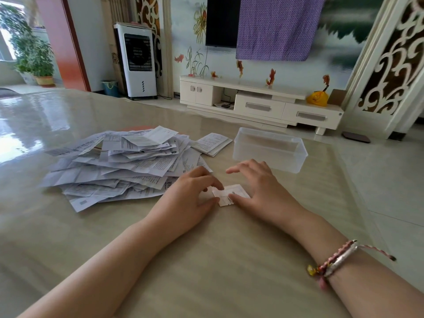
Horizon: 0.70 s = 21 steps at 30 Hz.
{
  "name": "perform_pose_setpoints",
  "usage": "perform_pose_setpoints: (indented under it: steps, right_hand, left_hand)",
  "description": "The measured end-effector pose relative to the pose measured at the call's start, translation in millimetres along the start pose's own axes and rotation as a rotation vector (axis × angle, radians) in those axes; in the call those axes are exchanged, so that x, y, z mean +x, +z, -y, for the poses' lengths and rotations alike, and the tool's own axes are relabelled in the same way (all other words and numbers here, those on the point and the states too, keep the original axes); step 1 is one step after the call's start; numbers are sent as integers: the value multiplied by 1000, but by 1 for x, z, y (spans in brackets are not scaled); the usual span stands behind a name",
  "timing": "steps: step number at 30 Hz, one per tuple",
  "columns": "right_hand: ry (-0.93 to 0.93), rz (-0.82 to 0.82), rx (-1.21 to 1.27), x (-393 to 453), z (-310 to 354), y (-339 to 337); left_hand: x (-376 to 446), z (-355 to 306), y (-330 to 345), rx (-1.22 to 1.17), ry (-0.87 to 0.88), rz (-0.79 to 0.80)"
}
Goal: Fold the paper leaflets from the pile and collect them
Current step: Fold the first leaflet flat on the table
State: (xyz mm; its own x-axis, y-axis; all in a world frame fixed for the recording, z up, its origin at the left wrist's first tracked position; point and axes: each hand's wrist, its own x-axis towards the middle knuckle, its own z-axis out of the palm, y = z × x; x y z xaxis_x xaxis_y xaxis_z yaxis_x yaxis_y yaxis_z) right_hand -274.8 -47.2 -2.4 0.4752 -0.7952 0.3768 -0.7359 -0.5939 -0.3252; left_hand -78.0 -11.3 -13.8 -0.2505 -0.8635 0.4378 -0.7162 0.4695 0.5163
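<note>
White printed paper made up everything on the glossy beige table point(206, 260) apart from one container. A small folded leaflet point(230, 194) lay flat on the tabletop, roughly midway between the side edges and nearer the person than the other items. The left hand point(191, 198) rested on the leaflet's left edge, its forefinger and thumb curled and pinching that edge, the other fingers bent alongside. The right hand point(259, 189) covered the leaflet's right portion; its thumb pressed flat on the paper, while the remaining fingers were spread apart and raised slightly, holding nothing. A pink and silver bracelet point(339, 260) sat on the right wrist. A loose pile of unfolded leaflets point(121, 164) was heaped toward the table's left side, its nearest sheets just beside the left hand. A short stack of folded leaflets point(212, 143) lay beyond the hands, touching the pile's right fringe. A clear plastic box point(270, 152) stood upright toward the table's far right edge, near the right hand's fingertips but apart from them; its contents could not be made out. Beyond the table, against the far wall, a white TV cabinet point(259, 102) carried a yellow bag point(317, 97), and a white air cooler point(137, 60) stood on the floor to the left of it.
</note>
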Motion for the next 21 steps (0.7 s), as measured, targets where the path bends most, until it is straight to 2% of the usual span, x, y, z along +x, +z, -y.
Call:
perform_pose_setpoints:
  steps: [5, 10, 13, 16, 19, 21]
  right_hand:
    - [-77, 140, 92, -9, -2, -16]
    - [-118, 173, -147, -9, -2, -15]
    - [-187, 70, -303, -9, 2, -10]
    - [-225, -154, -370, -5, 5, -6]
    - [-154, -325, -453, 7, 5, -8]
    - [-44, -297, -561, 20, 7, -8]
  left_hand:
    - [0, 1, 0, 52, 33, 17]
    - [-3, 1, -3, 36, 10, -31]
    - [-4, 5, -10, -1, -18, -151]
    - [-5, 11, -21, 8, -91, -232]
    - [-6, 16, -27, 79, -144, -285]
    - [-5, 18, -29, 132, -169, -327]
